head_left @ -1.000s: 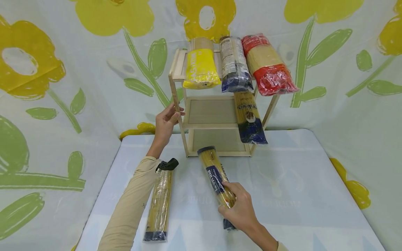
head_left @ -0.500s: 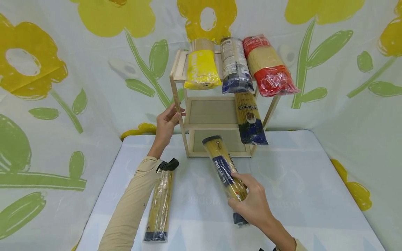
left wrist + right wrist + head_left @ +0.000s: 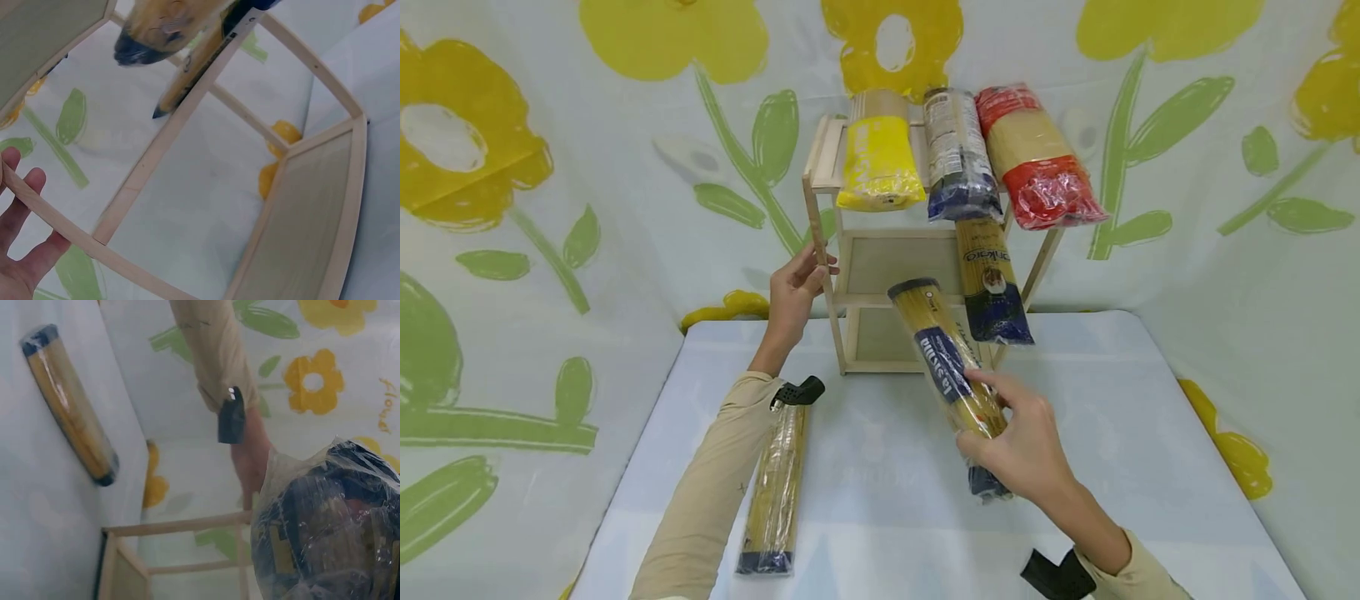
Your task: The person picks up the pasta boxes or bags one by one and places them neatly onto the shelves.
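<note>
My right hand (image 3: 1026, 433) grips a long clear pack of spaghetti (image 3: 942, 354) with a dark blue label, thumb on one side and fingers on the other. The pack tilts, its far end overlapping the middle shelf's front edge in the head view. Its crinkled plastic end (image 3: 331, 525) fills the lower right of the right wrist view. My left hand (image 3: 793, 300) holds the left front post of a wooden shelf rack (image 3: 823, 250), fingers around the post (image 3: 59, 219). Another spaghetti pack (image 3: 992, 283) lies on the middle shelf at the right, sticking out over the front.
On the top shelf lie a yellow pasta pack (image 3: 882, 162), a blue and clear pack (image 3: 961, 158) and a red pack (image 3: 1041, 158), all overhanging the front. One more spaghetti pack (image 3: 775, 492) lies on the table (image 3: 1112, 467) beside my left forearm. A flower-print cloth (image 3: 625, 150) stands behind.
My right hand has raised the spaghetti pack and carried it forward and slightly right, from low over the table to the shelf front. The left hand has stayed on the post.
</note>
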Demonstrator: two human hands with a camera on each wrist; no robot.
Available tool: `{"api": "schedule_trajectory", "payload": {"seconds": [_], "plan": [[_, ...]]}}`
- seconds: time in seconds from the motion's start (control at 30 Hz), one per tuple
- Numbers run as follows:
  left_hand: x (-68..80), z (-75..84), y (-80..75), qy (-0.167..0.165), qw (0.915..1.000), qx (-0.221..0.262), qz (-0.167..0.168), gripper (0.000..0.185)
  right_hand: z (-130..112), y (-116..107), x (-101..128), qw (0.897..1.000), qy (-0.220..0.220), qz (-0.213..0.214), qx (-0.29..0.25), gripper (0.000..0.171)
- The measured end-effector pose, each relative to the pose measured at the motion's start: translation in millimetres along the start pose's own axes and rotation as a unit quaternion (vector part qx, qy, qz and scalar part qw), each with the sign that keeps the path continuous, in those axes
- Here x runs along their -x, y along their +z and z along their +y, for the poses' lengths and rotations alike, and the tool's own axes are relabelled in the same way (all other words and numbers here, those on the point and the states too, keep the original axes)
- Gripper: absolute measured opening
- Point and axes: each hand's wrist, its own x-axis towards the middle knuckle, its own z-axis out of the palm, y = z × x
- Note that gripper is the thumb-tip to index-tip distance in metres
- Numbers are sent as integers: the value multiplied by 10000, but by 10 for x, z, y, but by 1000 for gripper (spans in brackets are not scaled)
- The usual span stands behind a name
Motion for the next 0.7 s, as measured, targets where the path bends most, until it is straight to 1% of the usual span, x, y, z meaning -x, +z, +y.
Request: {"api": "schedule_trajectory", "payload": {"seconds": [0.13, 0.37, 0.43, 0.6, 0.67, 0.7], "plan": [[-6, -13, 7, 11, 10000, 28, 69, 41, -34, -39, -204, 9998, -7, 63, 186, 59], [-18, -19, 38, -124, 9999, -46, 100, 43, -18, -42, -643, 9979, -193, 415, 453, 53], [-10, 7, 48, -153, 9999, -6, 55, 43, -6, -18, -772, 9974, -190, 477, 501, 51], [32, 153, 73, -219, 9998, -24, -14, 45, 38, 107, -1111, 9965, -152, 582, 572, 44], [29, 149, 64, -224, 9997, -40, -6, 45, 55, 170, -1237, 9963, -140, 558, 642, 42], [22, 120, 55, -214, 9998, -24, 3, 45, 65, 197, -1295, 9962, -113, 534, 674, 42]]}}
